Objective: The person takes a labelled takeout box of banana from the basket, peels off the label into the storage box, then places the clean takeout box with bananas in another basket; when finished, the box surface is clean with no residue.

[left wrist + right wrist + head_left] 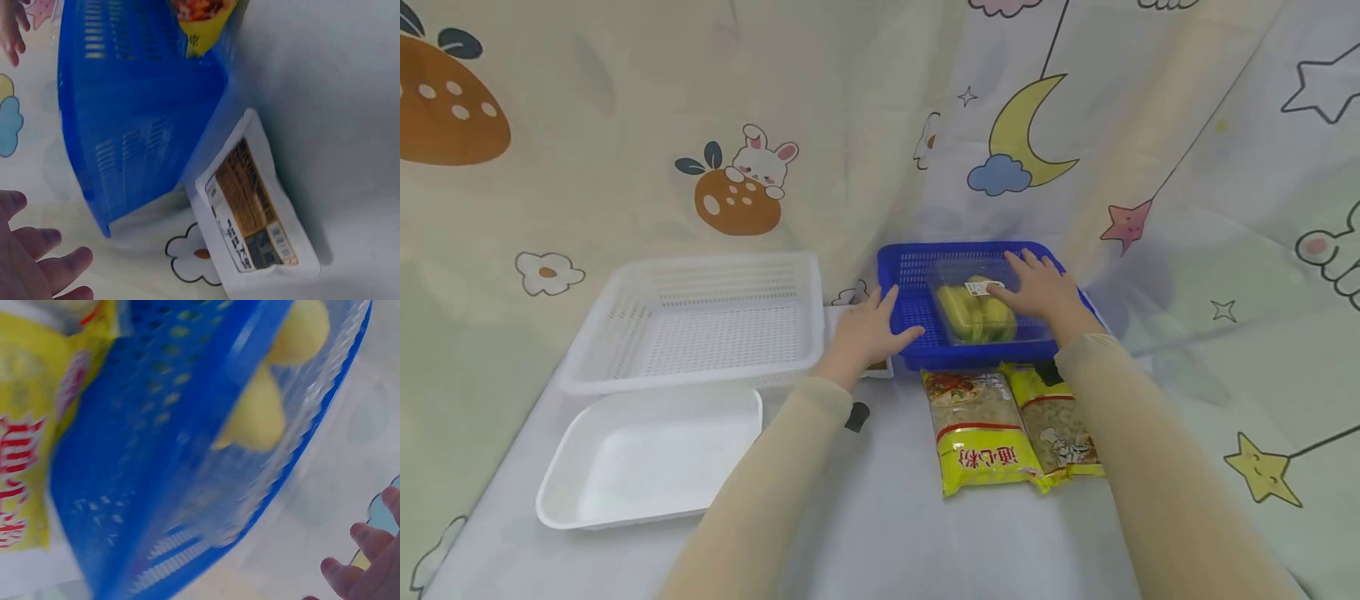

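A clear plastic box (958, 321) of yellow-green fruit (976, 315) with a white label stands inside the blue basket (925, 360). Over the box and the basket's right side, my right hand (1043, 290) is spread and holds nothing. In the right wrist view that hand (369, 562) appears apart from the basket (125, 487). My left hand (867, 333) hovers by the basket's left end, its fingers spread. Below it, a white packet with a brown label (250, 206) lies beside the basket, mostly hidden in the head view.
Two yellow bags of pasta (981, 433) (1060, 429) lie in front of the blue basket. On the left are a white perforated basket (692, 382) and, nearer, a shallow white tray (647, 458). A patterned cloth (865, 125) hangs behind the table.
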A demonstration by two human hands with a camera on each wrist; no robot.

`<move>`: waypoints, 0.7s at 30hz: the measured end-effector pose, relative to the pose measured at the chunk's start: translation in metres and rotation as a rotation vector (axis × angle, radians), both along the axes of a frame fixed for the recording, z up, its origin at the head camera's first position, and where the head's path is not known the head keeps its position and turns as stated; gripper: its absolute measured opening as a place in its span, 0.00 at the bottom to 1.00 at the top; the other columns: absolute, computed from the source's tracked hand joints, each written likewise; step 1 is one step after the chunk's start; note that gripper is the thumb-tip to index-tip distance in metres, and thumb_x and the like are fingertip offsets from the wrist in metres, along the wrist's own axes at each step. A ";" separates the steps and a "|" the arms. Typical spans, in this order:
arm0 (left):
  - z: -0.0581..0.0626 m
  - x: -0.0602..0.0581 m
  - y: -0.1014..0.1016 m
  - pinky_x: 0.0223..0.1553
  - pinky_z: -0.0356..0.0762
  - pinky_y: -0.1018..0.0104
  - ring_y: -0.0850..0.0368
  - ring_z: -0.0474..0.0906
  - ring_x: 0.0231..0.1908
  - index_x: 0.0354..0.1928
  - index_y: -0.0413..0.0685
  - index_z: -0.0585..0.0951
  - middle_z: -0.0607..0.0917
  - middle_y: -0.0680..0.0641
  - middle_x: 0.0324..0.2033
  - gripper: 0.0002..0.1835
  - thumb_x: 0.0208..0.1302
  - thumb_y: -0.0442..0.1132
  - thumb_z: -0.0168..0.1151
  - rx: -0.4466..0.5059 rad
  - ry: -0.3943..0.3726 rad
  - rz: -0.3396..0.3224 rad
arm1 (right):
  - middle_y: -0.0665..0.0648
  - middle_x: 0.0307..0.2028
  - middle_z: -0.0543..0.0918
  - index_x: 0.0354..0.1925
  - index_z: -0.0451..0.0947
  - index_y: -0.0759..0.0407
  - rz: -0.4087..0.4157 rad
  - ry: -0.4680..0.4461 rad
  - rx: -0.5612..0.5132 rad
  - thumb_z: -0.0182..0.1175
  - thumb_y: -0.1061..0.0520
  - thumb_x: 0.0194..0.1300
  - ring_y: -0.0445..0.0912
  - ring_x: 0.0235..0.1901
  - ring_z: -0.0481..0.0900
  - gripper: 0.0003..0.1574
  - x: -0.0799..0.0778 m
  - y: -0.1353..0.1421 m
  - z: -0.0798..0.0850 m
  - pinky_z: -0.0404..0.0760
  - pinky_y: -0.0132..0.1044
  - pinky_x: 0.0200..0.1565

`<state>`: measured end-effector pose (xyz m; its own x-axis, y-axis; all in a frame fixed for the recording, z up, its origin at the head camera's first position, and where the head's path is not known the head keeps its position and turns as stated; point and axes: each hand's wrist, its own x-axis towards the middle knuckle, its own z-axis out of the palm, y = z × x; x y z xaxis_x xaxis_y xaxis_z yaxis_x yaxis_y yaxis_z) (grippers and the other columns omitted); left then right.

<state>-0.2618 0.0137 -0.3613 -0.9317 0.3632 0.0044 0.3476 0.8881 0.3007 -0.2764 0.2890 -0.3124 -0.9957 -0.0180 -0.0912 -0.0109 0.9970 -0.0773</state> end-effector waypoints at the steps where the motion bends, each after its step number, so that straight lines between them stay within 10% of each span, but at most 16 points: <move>1: -0.002 0.001 0.002 0.63 0.59 0.48 0.43 0.57 0.66 0.71 0.57 0.45 0.48 0.42 0.70 0.48 0.54 0.74 0.39 0.006 -0.002 -0.001 | 0.66 0.70 0.39 0.71 0.36 0.51 0.004 -0.008 -0.007 0.36 0.22 0.57 0.69 0.66 0.38 0.57 0.002 0.005 -0.001 0.42 0.71 0.59; 9: -0.021 0.006 0.015 0.57 0.70 0.53 0.41 0.65 0.61 0.71 0.44 0.42 0.40 0.41 0.71 0.58 0.48 0.76 0.47 0.057 -0.022 0.039 | 0.69 0.69 0.41 0.71 0.39 0.56 0.017 -0.018 -0.031 0.38 0.25 0.59 0.71 0.65 0.41 0.55 0.011 0.021 -0.005 0.47 0.72 0.57; 21: -0.040 0.008 0.021 0.66 0.57 0.54 0.45 0.53 0.67 0.69 0.39 0.51 0.47 0.42 0.71 0.57 0.48 0.76 0.47 0.030 0.029 0.042 | 0.66 0.70 0.42 0.71 0.39 0.53 0.056 0.014 -0.038 0.36 0.18 0.52 0.65 0.68 0.41 0.61 0.012 0.026 -0.015 0.47 0.75 0.54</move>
